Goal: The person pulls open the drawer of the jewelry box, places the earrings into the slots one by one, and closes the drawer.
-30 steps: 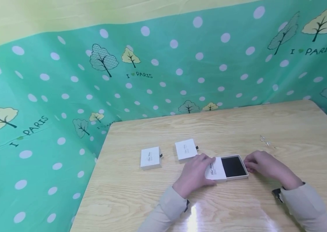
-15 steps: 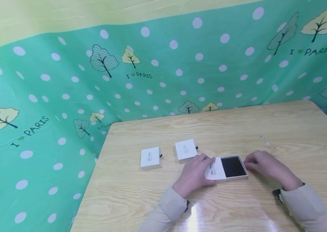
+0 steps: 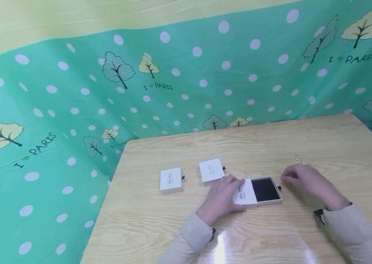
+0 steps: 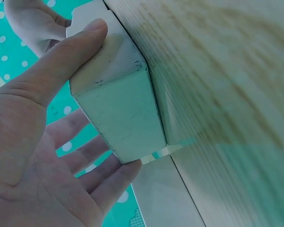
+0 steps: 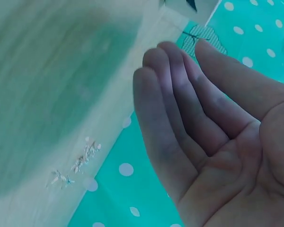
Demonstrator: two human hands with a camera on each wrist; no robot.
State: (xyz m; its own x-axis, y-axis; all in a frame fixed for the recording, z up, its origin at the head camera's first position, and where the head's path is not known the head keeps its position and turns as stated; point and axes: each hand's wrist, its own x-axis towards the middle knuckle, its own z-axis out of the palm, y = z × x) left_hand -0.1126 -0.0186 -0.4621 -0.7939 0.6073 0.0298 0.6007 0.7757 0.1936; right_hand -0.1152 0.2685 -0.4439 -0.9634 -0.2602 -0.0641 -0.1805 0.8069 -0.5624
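The left hand (image 3: pixel 220 198) grips the white cardboard sleeve (image 3: pixel 246 192) of a small slide-open gift box, thumb on one side and fingers on the other. Its black-lined drawer (image 3: pixel 266 189) sticks out toward 3 o'clock. The right hand (image 3: pixel 305 180) is relaxed, fingers loose, holding nothing, just beside the drawer's end. Tiny shiny trinkets (image 3: pixel 301 160) lie at 1 o'clock on the wooden table (image 3: pixel 338 139). I think a clumsy sleeve could brush them off the table.

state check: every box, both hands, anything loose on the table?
Drawer box: slid open, black insert showing.
Left hand: grips the drawer box's sleeve.
Right hand: open, holds nothing, off the box.
Middle box: closed.
Far-left box: closed.
Small jewelry pieces: loose on table.
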